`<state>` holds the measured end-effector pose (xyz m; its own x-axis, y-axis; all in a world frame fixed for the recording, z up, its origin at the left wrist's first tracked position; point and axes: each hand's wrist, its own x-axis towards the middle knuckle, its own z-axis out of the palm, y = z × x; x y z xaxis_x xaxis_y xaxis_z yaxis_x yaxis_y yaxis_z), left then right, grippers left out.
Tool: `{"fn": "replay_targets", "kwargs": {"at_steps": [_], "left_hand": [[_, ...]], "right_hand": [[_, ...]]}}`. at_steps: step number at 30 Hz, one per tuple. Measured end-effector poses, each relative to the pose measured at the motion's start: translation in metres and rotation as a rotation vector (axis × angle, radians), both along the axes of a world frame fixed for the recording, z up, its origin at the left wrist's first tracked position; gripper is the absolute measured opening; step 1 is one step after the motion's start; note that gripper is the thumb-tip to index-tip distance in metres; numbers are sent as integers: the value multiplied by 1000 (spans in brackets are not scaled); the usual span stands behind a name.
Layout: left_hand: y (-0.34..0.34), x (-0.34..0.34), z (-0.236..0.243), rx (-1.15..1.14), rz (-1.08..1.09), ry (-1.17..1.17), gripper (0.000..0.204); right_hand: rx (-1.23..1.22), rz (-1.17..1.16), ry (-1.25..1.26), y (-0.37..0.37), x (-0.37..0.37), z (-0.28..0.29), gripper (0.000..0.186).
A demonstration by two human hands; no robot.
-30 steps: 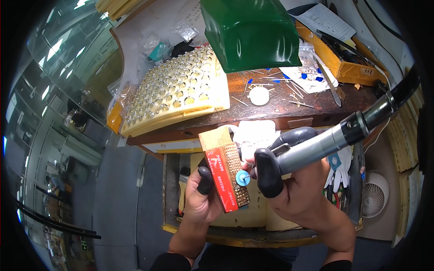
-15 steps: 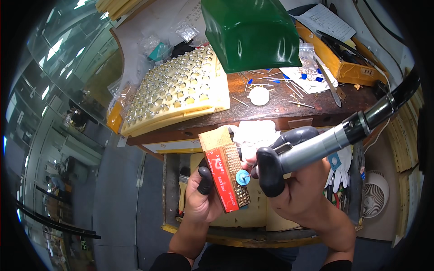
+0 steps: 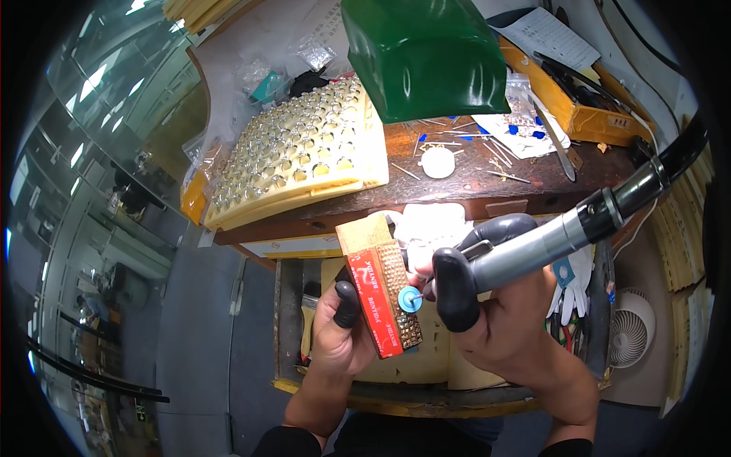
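My left hand [image 3: 336, 327], a black finger cot on its thumb, grips a wooden block [image 3: 364, 233] wrapped in red tape [image 3: 371, 305]. Along the block's right face run rows of small, shiny, gold-coloured studs [image 3: 393, 268]. My right hand [image 3: 499, 312], with black cots on its fingers, is closed around a silver rotary handpiece [image 3: 525, 255]. A light-blue polishing disc [image 3: 410, 299] on the handpiece's shaft rests against the studs, or just over them; contact cannot be made out exactly. Some fingertips of both hands are hidden behind block and tool.
Beyond my hands stands a wooden bench [image 3: 320, 209] carrying a yellow tray [image 3: 297, 137] of ring-like metal pieces, a green lamp shade [image 3: 426, 61], a round white piece [image 3: 438, 162] and scattered burs. An orange box [image 3: 586, 114] sits far right. Under my hands is an open drawer [image 3: 396, 396]; a fan [image 3: 630, 327] stands right.
Almost nothing differs. The view has shifted very slightly; both hands keep their holds, and the disc stays at the same part of the studded face.
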<state>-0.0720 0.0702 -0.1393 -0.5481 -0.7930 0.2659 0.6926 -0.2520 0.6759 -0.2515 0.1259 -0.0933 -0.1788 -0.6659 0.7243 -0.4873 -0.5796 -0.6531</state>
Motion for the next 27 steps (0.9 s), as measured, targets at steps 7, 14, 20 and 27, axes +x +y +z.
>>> {"fn": "replay_targets", "kwargs": {"at_steps": [7, 14, 20, 27], "left_hand": [[0, -1, 2, -17, 2, -24, 62], [0, -1, 1, -21, -12, -20, 64], [0, 0, 2, -36, -21, -31, 64], [-1, -1, 0, 0, -13, -17, 62]], "right_hand": [[19, 4, -14, 0, 1, -2, 19], [7, 2, 1, 0, 0, -2, 19], [45, 3, -20, 1, 0, -1, 19], [21, 1, 0, 0, -2, -6, 20]]}}
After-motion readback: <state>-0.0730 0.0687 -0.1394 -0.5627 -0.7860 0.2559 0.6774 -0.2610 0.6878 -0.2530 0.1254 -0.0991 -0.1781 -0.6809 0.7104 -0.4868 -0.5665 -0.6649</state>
